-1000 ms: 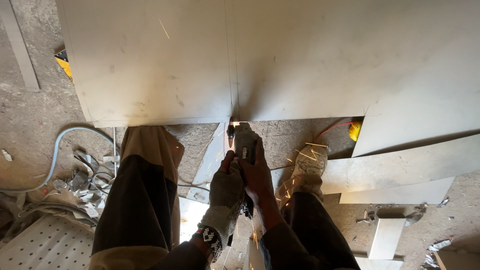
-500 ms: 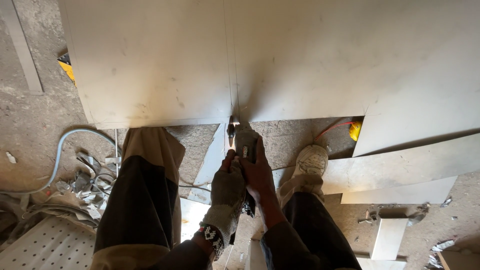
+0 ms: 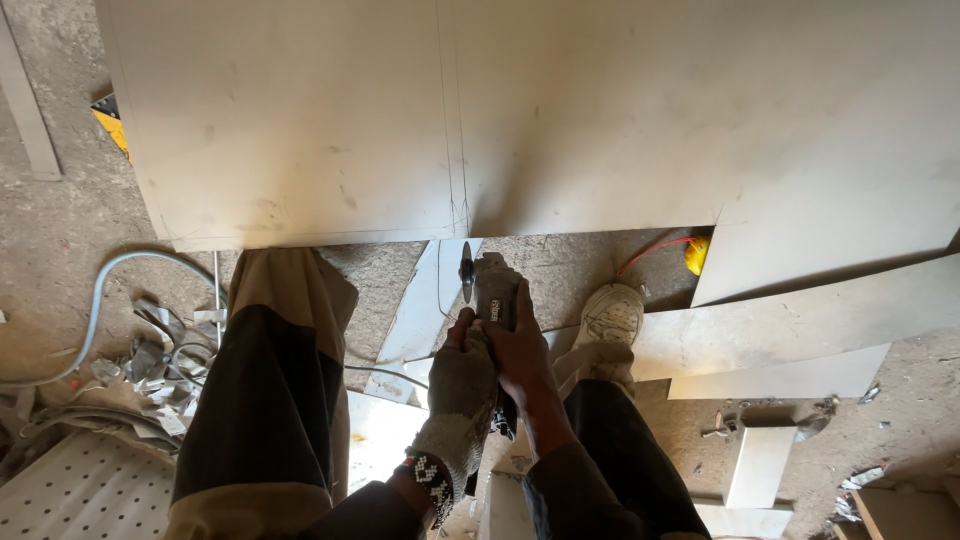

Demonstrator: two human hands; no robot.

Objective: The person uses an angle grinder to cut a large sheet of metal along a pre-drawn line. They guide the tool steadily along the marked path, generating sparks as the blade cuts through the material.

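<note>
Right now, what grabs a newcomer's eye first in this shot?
The angle grinder at centre, gripped by the gloved left hand and the bare right hand, its disc at the near edge of a large pale metal sheet filling the top. Next, the person's legs astride the cut line, a white shoe to the right, and cable and metal scraps at left.

- pale grey metal sheet, upper frame
- dark grey angle grinder, centre
- grey knit glove on left hand, with black-and-white beaded wristband
- off-white shoe
- yellow object, right of centre
- olive and black trousers, lower left
</note>
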